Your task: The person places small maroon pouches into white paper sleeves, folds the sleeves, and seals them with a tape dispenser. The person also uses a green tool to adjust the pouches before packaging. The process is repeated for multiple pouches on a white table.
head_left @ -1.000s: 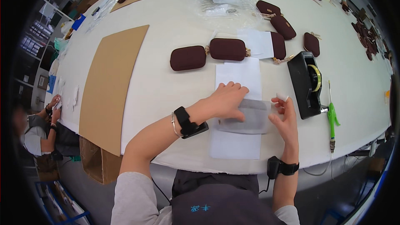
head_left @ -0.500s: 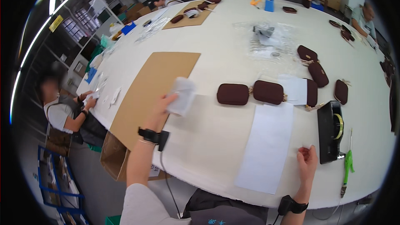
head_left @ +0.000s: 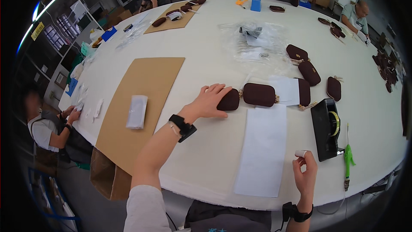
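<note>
My left hand (head_left: 210, 102) lies at the left end of a dark brown zip pouch (head_left: 229, 99), its fingers and thumb spread on either side and hiding part of it. Beside that pouch is a second brown pouch (head_left: 259, 94). My right hand (head_left: 305, 172) hovers near the table front with curled fingers; a small whitish bit shows at the index finger, too small to name. A white paper strip (head_left: 262, 154) lies between my hands. On the brown cardboard sheet (head_left: 150, 86) rests a folded white packet (head_left: 137, 111) in clear wrapping.
A black tape dispenser (head_left: 322, 131) and a green air gun (head_left: 348, 161) stand to the right. More brown pouches (head_left: 309, 73) lie beyond a white sheet (head_left: 283, 90). Clear plastic bags (head_left: 253, 47) are heaped farther back. Co-workers sit around the white table (head_left: 201, 154).
My left hand has put the white packet down on the cardboard and moved right to the brown pouch. My right hand's fingers are curled more. The whole view has shifted.
</note>
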Available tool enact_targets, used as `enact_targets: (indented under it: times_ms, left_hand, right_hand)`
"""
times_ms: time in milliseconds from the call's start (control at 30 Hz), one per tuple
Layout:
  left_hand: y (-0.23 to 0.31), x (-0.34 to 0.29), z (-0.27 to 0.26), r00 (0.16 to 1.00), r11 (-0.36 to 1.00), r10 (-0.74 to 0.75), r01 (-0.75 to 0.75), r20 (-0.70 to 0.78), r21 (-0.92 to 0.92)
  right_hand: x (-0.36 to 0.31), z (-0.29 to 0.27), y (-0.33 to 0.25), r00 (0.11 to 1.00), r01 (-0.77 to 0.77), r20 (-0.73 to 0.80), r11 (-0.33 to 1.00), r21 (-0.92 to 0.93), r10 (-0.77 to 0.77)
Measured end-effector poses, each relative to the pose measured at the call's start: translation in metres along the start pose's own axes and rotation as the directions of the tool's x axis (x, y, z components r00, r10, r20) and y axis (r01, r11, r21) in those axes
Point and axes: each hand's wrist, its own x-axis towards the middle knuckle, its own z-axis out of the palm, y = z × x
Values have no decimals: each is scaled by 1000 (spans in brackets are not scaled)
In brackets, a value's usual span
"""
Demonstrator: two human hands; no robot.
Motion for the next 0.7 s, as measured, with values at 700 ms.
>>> enact_targets:
  times_ms: [700]
  left_hand:
    - [146, -23, 43, 871, -671, 479, 440, 104, -597]
  right_hand:
    - [-52, -111, 62, 884, -153, -462, 886, -437, -75]
